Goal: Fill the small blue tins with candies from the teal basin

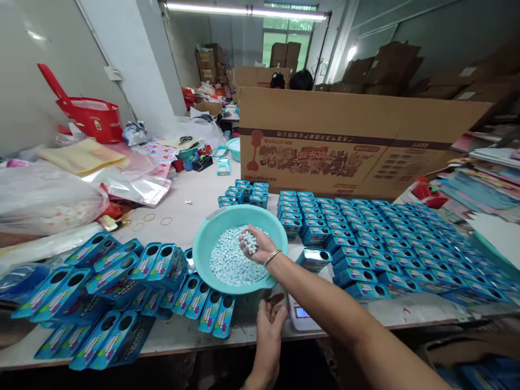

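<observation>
Tablets [229, 262], pale blue, fill the teal bowl [211, 233] in the middle of the worktop [195, 189]. Our right hand [254, 245] is over the bowl, palm up, its grip clenched on a handful of them. Our left hand [268, 320] hangs below the bowl's near rim, fingers loosely released, holding nothing. One open tin [313, 259] stands just beside the bowl, over a white scale [301, 317]. More blue tins [385, 244] lie in rows before a cardboard box [349, 143].

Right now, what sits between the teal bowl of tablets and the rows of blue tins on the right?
In the head view, one open blue tin stands alone between the teal bowl and the rows of blue tins, beside the right hand holding tablets.
</observation>
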Demonstrator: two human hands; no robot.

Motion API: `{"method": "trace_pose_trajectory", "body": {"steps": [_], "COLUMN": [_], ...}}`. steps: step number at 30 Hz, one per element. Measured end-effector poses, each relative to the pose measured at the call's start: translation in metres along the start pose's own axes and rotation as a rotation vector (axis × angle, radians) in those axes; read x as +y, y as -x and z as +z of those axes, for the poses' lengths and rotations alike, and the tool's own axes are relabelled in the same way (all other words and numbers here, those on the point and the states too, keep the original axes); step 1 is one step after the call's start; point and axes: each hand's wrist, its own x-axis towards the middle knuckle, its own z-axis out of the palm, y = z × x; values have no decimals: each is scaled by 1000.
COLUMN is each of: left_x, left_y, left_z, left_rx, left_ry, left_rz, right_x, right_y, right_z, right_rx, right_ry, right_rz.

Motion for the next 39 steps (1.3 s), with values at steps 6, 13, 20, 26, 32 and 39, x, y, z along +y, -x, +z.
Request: {"method": "trace_pose_trajectory", "body": {"steps": [6, 13, 20, 26, 32, 39], "left_x": [32, 70, 60, 50, 46, 45], "left_y": [3, -57, -96, -92, -93, -94], "left_z": [31, 99, 129, 125, 124, 123], "left_rx": [-249, -338, -404, -390, -378, -381], "left_ry": [-463, -959, -1197, -1043, -1029, -1038], "left_rz": [408, 971, 812, 806, 824, 832], "right_x": [-35, -74, -67, -58, -57, -58], "right_y": [65, 149, 138, 128, 124, 123], "right_z": [-26, -100, -113, -107, -106, -104], "right_rx": [-143, 184, 360, 478, 511, 507], "right_ry": [-290, -332, -386, -215, -108, -161], "right_rz": [-273, -764, -871, -1020, -1060, -1042]}}
